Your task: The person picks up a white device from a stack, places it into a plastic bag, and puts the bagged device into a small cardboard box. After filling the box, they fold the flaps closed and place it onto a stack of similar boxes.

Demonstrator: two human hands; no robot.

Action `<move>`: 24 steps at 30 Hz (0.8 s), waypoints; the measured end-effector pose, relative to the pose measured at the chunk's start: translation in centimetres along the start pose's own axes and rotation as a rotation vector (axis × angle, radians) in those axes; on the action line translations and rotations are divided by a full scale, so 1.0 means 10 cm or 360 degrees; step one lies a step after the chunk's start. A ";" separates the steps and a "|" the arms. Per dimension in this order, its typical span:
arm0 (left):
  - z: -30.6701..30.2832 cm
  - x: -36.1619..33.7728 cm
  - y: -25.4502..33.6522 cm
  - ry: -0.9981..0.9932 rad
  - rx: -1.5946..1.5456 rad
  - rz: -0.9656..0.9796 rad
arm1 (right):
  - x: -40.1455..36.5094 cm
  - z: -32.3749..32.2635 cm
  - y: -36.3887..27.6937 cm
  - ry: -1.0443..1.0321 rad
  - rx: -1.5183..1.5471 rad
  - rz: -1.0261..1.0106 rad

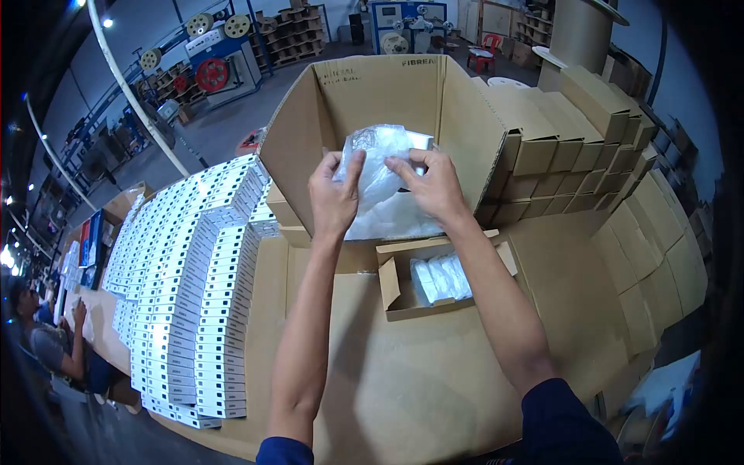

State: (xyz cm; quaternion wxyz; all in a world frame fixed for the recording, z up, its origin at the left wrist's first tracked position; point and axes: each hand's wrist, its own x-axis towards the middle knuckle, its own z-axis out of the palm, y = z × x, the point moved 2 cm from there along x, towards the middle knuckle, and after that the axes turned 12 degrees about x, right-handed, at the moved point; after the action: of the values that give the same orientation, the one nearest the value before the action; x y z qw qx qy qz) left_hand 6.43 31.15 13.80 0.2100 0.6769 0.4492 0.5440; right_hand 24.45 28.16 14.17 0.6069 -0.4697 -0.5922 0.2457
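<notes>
far left of the big open carton (380, 89), we see a seated person (46, 345), not the wearer. between that person and the carton are white retail boxes (194, 310) in tight rows, running up to the carton's left wall.

in front of the carton's open mouth, the left hand (333, 198) has thumb and fingers pinched shut on the left edge of a clear plastic bag (378, 159). the bag is held up in the air, just above the carton floor. something flat and pale shows through it at the top right, but we can't tell what.

the right hand (435, 186) is pinched the same way on the bag's right edge, with the fingers curled over the film.

we judge the bag to be light, soft, crinkly and slick. the film would slip or stretch in a loose pinch, so we'd take it where the firmer content backs the film, or with both edges gathered.

inside the carton, below the bag, lies more pale plastic (387, 221). we can't tell if it's a liner or more bags.

just in front of the carton, a small open cardboard box (390, 288) holds a row of wrapped packets (440, 279), side by side.

right of the carton are stacks of folded brown boxes (573, 155), touching its right wall.
</notes>
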 end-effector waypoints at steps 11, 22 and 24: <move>0.28 0.47 -0.29 0.0247 0.0879 0.0215 | 0.21 -0.20 0.34 0.0100 -0.0668 -0.0030; 0.13 0.68 0.03 0.0077 -0.0042 0.0268 | 0.12 -0.27 -0.01 0.0033 -0.0574 -0.0177; 0.05 0.63 0.16 0.0088 -0.0267 0.0223 | 0.06 -0.31 -0.04 -0.0110 -0.0282 -0.0140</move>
State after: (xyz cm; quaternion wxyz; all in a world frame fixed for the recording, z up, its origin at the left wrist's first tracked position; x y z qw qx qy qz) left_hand 7.51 35.69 18.31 0.2150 0.6714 0.3593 0.6115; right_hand 27.42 27.63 15.31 0.5524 -0.4864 -0.6522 0.1814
